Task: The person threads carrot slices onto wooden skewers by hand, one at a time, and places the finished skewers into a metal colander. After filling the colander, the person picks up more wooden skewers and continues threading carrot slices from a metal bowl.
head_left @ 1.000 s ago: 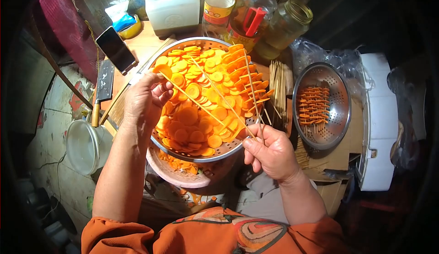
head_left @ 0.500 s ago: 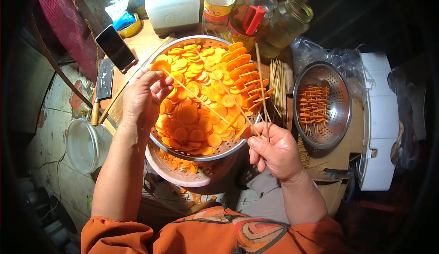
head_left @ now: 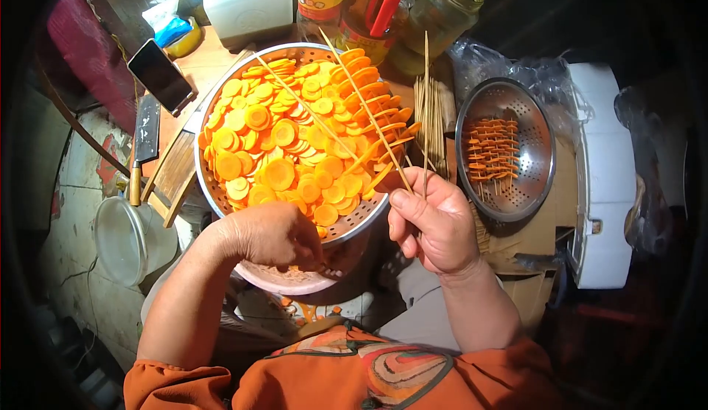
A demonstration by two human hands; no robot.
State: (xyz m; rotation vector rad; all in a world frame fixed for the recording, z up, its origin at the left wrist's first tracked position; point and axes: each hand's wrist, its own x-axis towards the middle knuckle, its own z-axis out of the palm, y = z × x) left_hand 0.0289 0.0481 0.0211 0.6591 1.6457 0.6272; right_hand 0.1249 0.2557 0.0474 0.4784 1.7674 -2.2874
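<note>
Thin sticks [head_left: 362, 104] are fanning out over the carrot slices [head_left: 280, 174], the right hand [head_left: 435, 226] is gripping them tight, and the left hand [head_left: 269, 237] is curling over the pink bowl [head_left: 287, 283], its hold too hidden to tell.

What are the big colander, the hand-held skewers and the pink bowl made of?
Big colander: likely stainless steel, shiny, perforated wall.
Skewers in right hand: probably bamboo or wood, pale, matte, thin.
Pink bowl: looks plastic, dull uniform pink rim.
</note>
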